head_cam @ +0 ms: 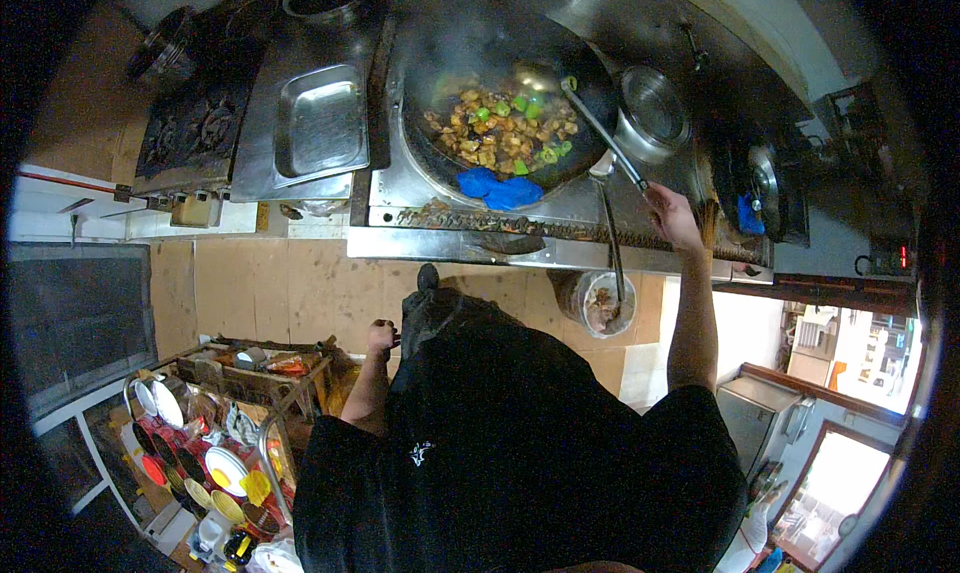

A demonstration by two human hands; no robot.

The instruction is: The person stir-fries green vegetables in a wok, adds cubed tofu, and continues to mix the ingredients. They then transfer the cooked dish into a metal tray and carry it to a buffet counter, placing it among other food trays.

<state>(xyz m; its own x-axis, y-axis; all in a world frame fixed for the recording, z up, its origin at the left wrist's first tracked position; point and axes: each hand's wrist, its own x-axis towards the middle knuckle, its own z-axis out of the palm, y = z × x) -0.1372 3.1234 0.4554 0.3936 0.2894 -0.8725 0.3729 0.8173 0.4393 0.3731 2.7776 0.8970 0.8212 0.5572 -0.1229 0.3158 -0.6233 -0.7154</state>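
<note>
My right hand (673,217) is closed around the end of a long-handled metal ladle (607,139), which reaches up and left into a large black wok (596,70). Browned food chunks (487,142) and cut green peppers (532,110) lie in the wok, with steam over them. The ladle's bowl appears to rest among or above the food near the wok's far side. A folded blue cloth (499,189) lies on the wok's near rim. Down by my left side is my left hand (382,335), its fingers curled; whether it holds anything is unclear.
Left of the wok sits a rectangular steel tray (322,127); beyond it are gas burners (199,123). A metal pot (652,115) stands right of the wok. Below the stove's front edge is a lined bin (606,307). A cart with stacked dishes (225,472) stands behind at left.
</note>
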